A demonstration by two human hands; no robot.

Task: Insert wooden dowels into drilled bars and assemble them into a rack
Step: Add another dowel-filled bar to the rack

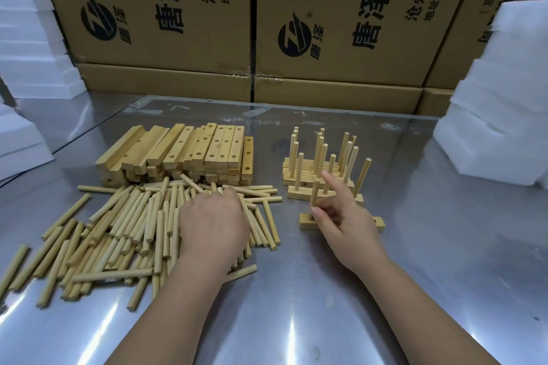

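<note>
A loose heap of wooden dowels covers the left of the metal table. My left hand lies palm down on the heap's right side, fingers curled into the dowels. Behind the heap stands a stack of drilled bars. On the right, a single drilled bar lies flat near me. My right hand pinches an upright dowel standing at that bar's left part, index finger raised. Beyond it stand several finished bars with upright dowels.
Large printed cardboard boxes wall off the back of the shiny metal table. White foam blocks are stacked at the left and the right.
</note>
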